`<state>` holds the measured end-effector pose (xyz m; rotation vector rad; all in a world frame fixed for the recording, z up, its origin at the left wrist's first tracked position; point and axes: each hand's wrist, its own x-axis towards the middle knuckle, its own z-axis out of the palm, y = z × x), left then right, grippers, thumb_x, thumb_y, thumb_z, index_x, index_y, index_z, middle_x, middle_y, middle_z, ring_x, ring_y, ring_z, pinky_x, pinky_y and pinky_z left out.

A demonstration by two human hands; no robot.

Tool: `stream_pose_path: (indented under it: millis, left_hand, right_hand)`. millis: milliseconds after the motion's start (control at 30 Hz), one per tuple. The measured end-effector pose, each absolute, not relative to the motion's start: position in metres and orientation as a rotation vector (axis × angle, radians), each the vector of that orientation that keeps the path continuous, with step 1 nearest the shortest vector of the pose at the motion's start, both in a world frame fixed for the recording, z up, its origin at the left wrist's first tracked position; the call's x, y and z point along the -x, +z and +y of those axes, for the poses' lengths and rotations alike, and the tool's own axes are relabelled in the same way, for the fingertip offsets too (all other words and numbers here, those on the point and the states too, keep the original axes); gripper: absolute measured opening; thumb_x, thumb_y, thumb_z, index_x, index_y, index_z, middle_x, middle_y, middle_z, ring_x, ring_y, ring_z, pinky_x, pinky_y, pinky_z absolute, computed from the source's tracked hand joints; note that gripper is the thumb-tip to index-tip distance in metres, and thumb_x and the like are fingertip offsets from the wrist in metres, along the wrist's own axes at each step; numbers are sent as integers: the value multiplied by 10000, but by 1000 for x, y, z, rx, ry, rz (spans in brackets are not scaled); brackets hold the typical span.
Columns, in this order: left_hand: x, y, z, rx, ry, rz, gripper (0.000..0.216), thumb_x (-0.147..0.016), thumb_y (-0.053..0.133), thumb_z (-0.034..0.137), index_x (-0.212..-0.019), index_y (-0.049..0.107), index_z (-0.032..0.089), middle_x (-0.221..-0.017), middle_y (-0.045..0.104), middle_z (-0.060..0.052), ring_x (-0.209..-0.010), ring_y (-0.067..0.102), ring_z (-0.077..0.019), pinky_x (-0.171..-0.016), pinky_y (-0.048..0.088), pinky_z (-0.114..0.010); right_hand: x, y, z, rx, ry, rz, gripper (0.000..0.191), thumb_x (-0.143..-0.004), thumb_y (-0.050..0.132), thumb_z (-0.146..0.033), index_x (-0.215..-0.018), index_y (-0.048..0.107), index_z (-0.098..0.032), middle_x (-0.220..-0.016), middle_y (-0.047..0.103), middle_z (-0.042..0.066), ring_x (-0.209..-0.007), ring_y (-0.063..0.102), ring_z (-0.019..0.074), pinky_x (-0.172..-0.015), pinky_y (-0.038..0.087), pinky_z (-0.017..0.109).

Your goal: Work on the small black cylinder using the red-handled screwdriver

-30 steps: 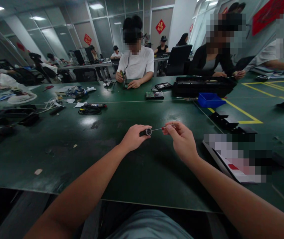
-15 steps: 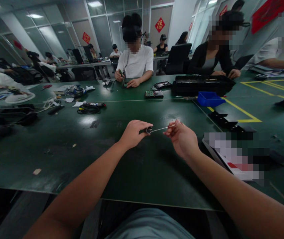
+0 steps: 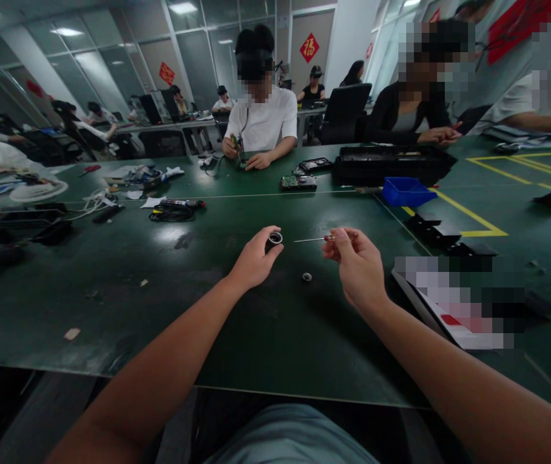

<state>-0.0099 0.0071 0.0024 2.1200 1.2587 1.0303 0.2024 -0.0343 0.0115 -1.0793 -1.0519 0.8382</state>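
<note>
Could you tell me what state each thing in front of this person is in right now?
left hand, closed around the small cylinder.
small cylinder, held above the table.
right hand, pinching the thin tool.
thin tool, level, tip clear of the small cylinder.
round part, loose on the table.
blue bin, upright, open-topped.

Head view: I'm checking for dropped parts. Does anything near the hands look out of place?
A small round part lies loose on the table between the left hand and right hand, touching neither. The left hand holds a short cylinder, the right a thin tool, tip clear of it.
</note>
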Motion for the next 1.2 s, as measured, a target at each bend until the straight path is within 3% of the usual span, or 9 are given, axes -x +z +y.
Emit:
stream_pose_path:
  millis: [233, 367, 467, 567, 733, 867, 1033, 1200]
  left_hand:
    - [0, 16, -8, -1977, 972, 1248, 299, -971, 546, 452, -1135, 565, 203, -949, 637, -34, -821, 602, -186, -744, 481, -327]
    - [-11, 19, -17, -2259, 786, 1200, 219, -941, 612, 380, -1046, 641, 191, -1022, 669, -55, -936, 625, -208, -842, 500, -347]
    - [-21, 15, -22, -2482, 517, 1150, 275, -962, 556, 293, -1211, 637, 208, -1151, 669, -73, -1045, 636, -226, -906, 506, -359]
    - [-30, 11, -24, -2630, 266, 1229, 395, -989, 508, 372, -1353, 585, 240, -1159, 658, -89, -1033, 653, -257, -832, 530, -366]
    - [-39, 11, -23, -2705, 73, 1296, 329, -985, 516, 444, -1195, 672, 245, -1062, 666, -82, -939, 669, -265, -717, 513, -341]
    - [-31, 14, -19, -2593, 168, 1291, 278, -963, 559, 415, -1125, 671, 218, -1049, 693, -67, -921, 663, -244, -713, 491, -328]
    - [-6, 23, -7, -2184, 602, 1242, 254, -925, 571, 371, -1096, 680, 218, -1003, 700, -49, -851, 637, -194, -734, 477, -317]
    - [41, 36, 9, -1550, 969, 1207, 188, -867, 580, 325, -933, 660, 168, -802, 604, -27, -578, 496, -108, -518, 350, -235]
  right_hand:
    - [-203, 8, -34, 1049, 830, -1104, 248, -927, 631, -485, -962, 661, -241, -809, 666, -3, -732, 637, 155, -713, 535, 332]
    - [-202, 10, -35, 1080, 788, -1117, 224, -928, 628, -458, -935, 659, -237, -788, 652, -6, -718, 624, 153, -702, 525, 333]
    - [-202, 13, -36, 1083, 787, -1080, 190, -920, 628, -417, -969, 670, -239, -824, 665, 1, -757, 636, 160, -718, 528, 338]
    - [-202, 13, -36, 1084, 815, -1067, 210, -912, 628, -404, -1024, 688, -237, -849, 677, 9, -785, 642, 167, -738, 531, 349]
    - [-201, 12, -36, 1082, 816, -1090, 256, -914, 628, -452, -984, 701, -217, -814, 671, 12, -746, 624, 165, -721, 516, 348]
    - [-201, 14, -36, 1088, 815, -1098, 284, -913, 630, -481, -976, 700, -213, -804, 670, 13, -739, 623, 169, -710, 515, 348]
    - [-202, 15, -37, 1108, 837, -1098, 276, -914, 628, -469, -981, 695, -210, -812, 668, 14, -750, 622, 167, -731, 516, 344]
    - [-204, 12, -37, 1115, 846, -1142, 293, -930, 603, -491, -1007, 692, -223, -863, 680, 21, -787, 637, 174, -749, 523, 346]
